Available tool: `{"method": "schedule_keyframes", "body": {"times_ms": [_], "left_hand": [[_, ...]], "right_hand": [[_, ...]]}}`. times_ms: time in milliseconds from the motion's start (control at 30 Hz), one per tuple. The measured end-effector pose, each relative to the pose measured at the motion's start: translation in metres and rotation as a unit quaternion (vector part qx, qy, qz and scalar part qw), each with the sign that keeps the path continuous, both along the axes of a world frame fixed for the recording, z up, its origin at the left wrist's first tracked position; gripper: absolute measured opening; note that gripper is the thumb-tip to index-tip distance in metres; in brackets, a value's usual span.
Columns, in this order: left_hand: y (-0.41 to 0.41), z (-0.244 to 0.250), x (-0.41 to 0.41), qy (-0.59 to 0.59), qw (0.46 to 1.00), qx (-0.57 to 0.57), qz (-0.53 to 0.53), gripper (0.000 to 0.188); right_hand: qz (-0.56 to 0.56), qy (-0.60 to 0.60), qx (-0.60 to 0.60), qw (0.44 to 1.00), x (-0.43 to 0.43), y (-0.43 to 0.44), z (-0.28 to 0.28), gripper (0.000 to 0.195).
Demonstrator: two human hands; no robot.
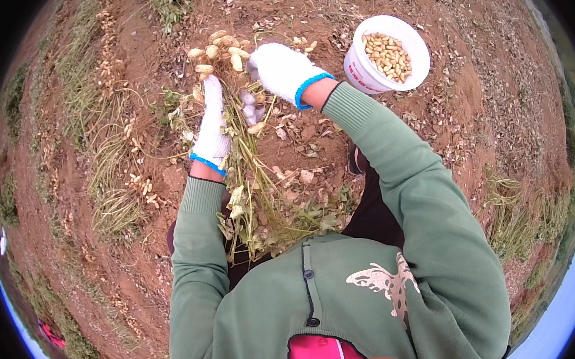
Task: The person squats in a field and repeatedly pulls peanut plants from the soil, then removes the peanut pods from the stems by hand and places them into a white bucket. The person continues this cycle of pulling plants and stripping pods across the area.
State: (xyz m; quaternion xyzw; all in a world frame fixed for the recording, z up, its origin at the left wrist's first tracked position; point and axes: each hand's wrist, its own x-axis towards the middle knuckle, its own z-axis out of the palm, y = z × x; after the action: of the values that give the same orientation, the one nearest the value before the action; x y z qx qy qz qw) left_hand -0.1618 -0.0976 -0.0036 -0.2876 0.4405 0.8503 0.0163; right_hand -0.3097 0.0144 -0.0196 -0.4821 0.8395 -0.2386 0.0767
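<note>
My left hand (211, 127), in a white knit glove with a blue cuff, grips a bundle of uprooted peanut plants (249, 157). Its thumb lies along the near side and its fingertips show past the stems. At the root end, a cluster of peanut pods (220, 48) fans out above that hand. My right hand (283, 68), gloved the same way, is bent in at the right side of this cluster. Its fingertips are partly hidden, so whether a pod is between them cannot be told. Leafy tops of the plants hang down toward my lap.
A white plastic bucket (354, 72) with printed writing stands on the soil to the right, partly filled with picked peanuts (387, 57). Rows of pulled peanut plants (116, 209) with pods lie at left. Dry leaves litter the reddish soil (459, 85). A green plant clump (171, 6) is ahead.
</note>
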Motion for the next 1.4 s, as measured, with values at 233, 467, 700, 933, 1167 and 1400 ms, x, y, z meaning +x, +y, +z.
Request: {"method": "schedule_keyframes", "body": {"times_ms": [233,467,700,933,1167,1400], "left_hand": [[-0.02,0.003,0.011,0.021,0.999,0.029,0.033,0.077],[-0.006,0.018,0.006,0.025,0.997,0.032,0.059,0.077],[-0.006,0.009,0.004,0.086,0.991,0.103,0.003,0.081],[-0.005,0.008,0.001,0.143,0.986,0.081,-0.008,0.094],[0.008,0.034,-0.006,0.115,0.988,0.067,0.074,0.099],[-0.022,-0.003,0.006,0.237,0.963,0.128,-0.023,0.104]], "right_hand": [[-0.227,0.113,0.197,0.947,-0.125,0.072,0.001,0.031],[-0.329,0.159,-0.053,0.929,-0.174,0.191,0.038,0.033],[-0.436,0.048,0.014,0.899,-0.188,0.231,-0.013,0.069],[-0.121,-0.188,-0.128,0.966,-0.116,0.098,0.046,0.05],[0.046,-0.604,-0.191,0.772,0.004,0.012,0.064,0.04],[0.097,-0.221,-0.124,0.962,-0.002,-0.002,0.05,0.027]]}}
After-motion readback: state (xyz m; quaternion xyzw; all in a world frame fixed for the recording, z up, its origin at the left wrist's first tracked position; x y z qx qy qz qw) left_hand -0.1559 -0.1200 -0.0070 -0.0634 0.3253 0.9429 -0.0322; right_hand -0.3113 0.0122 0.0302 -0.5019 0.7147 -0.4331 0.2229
